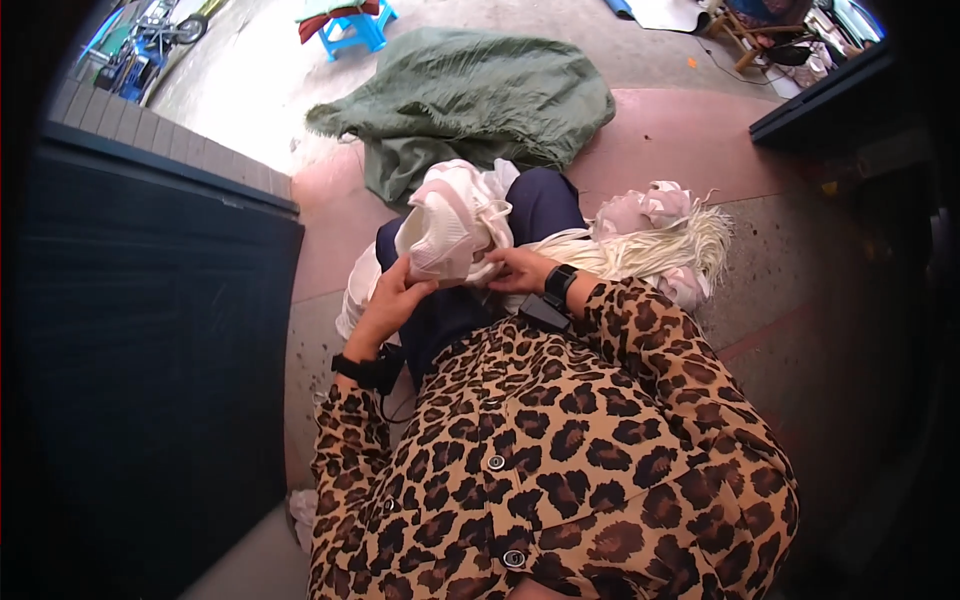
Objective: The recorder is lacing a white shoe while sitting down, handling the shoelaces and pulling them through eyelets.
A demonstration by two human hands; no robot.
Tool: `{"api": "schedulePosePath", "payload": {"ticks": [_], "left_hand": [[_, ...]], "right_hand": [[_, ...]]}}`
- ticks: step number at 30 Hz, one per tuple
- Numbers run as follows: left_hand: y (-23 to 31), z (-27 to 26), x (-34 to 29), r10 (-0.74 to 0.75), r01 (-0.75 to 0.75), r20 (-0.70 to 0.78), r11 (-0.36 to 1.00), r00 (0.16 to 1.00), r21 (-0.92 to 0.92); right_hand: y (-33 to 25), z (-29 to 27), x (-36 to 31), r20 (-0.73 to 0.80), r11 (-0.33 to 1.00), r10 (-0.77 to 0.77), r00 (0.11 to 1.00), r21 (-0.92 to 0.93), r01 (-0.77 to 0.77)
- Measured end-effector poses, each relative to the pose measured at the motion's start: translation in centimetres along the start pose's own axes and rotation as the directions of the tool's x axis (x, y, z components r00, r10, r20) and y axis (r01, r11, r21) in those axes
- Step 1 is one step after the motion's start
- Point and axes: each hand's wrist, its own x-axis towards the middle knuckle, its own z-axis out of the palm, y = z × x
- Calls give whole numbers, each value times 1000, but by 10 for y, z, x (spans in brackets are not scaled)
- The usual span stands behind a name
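Note:
A white and pale pink shoe upper rests over my lap, soft and without a visible sole. My left hand grips its lower left edge, thumb to the front. At the upper's right side, the fingers of my right hand are closed by a loop of white shoelace; the fingertips are partly hidden. A thick bundle of cream laces lies across my right thigh and beyond it. More pale pink and white uppers sit on that bundle, and white pieces hang beside my left leg.
A large green woven sack lies on the floor ahead of my knees. Dark door panels stand at the left and right. Farther off are a blue stool, a wheeled vehicle and a wooden chair.

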Motion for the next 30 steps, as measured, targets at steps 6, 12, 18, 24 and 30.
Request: {"api": "schedulePosePath", "payload": {"ticks": [6,12,18,24,30], "left_hand": [[-32,24,11,285,-409,295,598,912,689],[-30,51,17,163,-264,219,351,962,899],[-56,70,30,204,-270,207,358,957,894],[-30,56,27,352,-242,-1,645,936,725],[-41,42,53,200,8,-178,644,963,765]], "right_hand": [[0,-2,-3,25,968,3,1000,251,-9],[-2,-3,-33,103,959,-127,987,266,96],[-25,1,-52,159,191,-821,548,-828,527],[-29,15,-33,385,-297,-835,392,-917,267],[-19,17,-34,410,-346,-795,447,-912,222]]}}
